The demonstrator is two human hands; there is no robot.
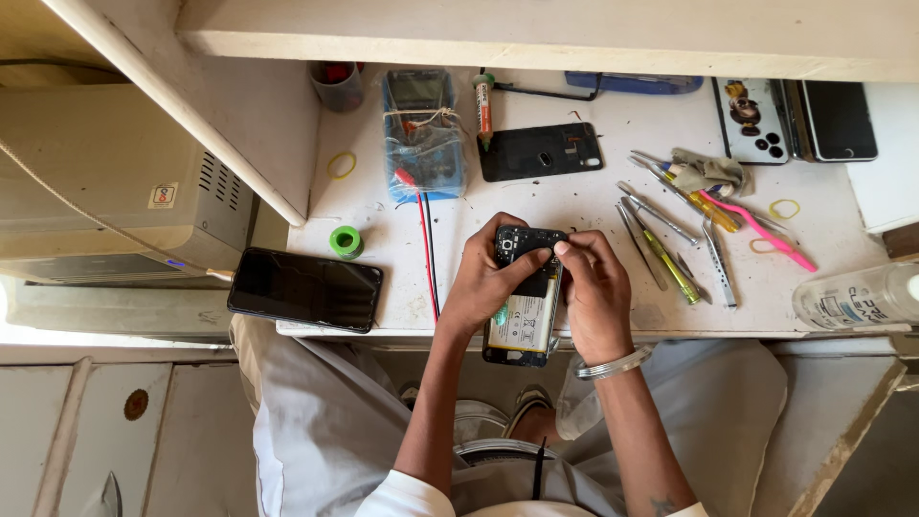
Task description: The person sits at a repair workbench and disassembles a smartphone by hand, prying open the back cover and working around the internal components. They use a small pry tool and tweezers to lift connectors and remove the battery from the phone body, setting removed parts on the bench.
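An opened phone (526, 316) with its back cover off and its battery showing lies between my hands at the near edge of the white workbench (584, 206). My left hand (483, 282) grips the phone's left side, thumb across the top part. My right hand (595, 292) holds the right side, with the fingertips pressing on the phone's upper edge near the camera area. A metal bangle is on my right wrist.
A dark phone (304, 288) lies screen up at the bench's left corner. A black back cover (540, 150), a blue multimeter (422, 134), a green solder spool (347, 241), tweezers and screwdrivers (670, 254), a pink tool (758, 230), two phones (795, 120) and a clear bottle (857, 295) surround the work spot.
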